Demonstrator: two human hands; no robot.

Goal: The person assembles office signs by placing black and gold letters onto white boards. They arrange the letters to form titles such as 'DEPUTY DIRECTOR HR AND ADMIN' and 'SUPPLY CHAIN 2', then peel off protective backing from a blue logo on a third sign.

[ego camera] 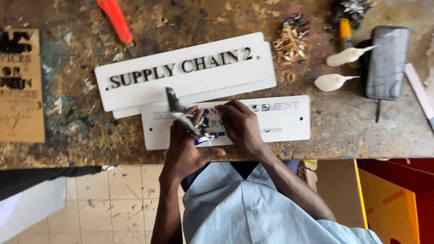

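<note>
A scarred wooden workbench (pixel 68 149) fills the view, and the person leans over its near edge. Under both hands lies a white sign plate (pixel 289 131), flat on the bench. Just beyond the grip, two more white plates (pixel 135 90) are stacked, the top one carrying black letters. Far off to the left of the hands sits a brown stencil board (pixel 20 86); well to the right lies a dark phone (pixel 387 62), with two small cream squeeze bottles (pixel 337 68) beside it. An orange-handled tool (pixel 115 20) lies beyond the stacked plates. The left hand (pixel 185 147) is closed around a crumpled strip of peeled film (pixel 183 115), which rises from the plate. The right hand (pixel 239 126) presses its fingertips (pixel 221 108) down on the plate, beside that strip.
</note>
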